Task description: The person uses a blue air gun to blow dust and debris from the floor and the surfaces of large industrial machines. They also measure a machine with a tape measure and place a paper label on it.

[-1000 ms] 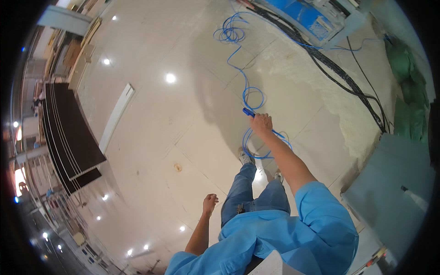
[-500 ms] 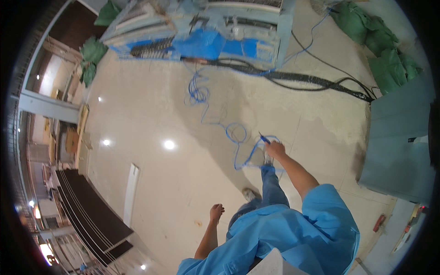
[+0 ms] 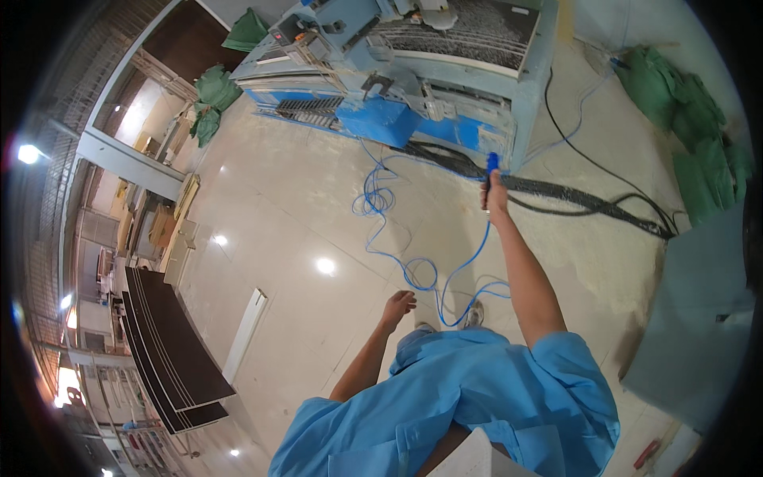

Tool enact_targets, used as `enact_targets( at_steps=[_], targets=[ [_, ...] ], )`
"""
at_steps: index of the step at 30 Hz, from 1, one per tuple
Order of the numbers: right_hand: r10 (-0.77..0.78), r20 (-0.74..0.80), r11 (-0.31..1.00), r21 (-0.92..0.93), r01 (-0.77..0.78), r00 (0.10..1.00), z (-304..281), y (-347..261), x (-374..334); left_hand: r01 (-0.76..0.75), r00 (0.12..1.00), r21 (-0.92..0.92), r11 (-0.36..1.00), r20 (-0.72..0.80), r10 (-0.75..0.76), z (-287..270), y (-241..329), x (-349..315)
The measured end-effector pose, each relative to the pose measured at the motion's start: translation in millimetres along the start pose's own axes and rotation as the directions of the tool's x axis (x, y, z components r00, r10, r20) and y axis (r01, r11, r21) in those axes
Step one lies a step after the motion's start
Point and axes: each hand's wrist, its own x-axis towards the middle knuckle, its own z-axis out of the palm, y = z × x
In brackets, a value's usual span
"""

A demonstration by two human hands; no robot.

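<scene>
The right hand (image 3: 496,199) is closed around a slim blue-and-black handheld tool (image 3: 493,162), raised before a large blue-and-grey machine (image 3: 378,121). A thin blue flexible hose (image 3: 487,230) runs from below this hand to loose loops on the glossy beige tiled floor (image 3: 306,338). The left hand (image 3: 399,306) hangs half-curled, visibly gripping nothing.

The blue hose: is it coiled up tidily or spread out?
Spread out: the blue hose hangs below the right hand and lies across the floor in loose, uneven loops.
</scene>
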Motion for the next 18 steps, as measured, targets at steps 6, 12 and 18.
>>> enact_targets(
  at_steps=[6, 12, 18],
  targets=[
    [0.160, 0.276, 0.947, -0.315, -0.068, 0.948, 111.9, -34.0, 31.5, 0.165, 0.973, -0.140, 0.976, -0.139, -0.184, -15.5, -37.5, -2.0],
    [0.010, 0.278, 0.976, -0.214, 0.052, 0.961, 175.0, -49.8, 77.3, 0.358, 0.711, -0.583, 0.729, -0.336, -0.618, -57.9, -149.7, -40.4],
    [-0.115, 0.380, 0.909, -0.332, 0.251, 0.918, 238.5, -93.4, 141.3, 0.339, 0.629, -0.769, 0.541, -0.243, -0.739, -71.5, -173.7, -21.2]
  ],
)
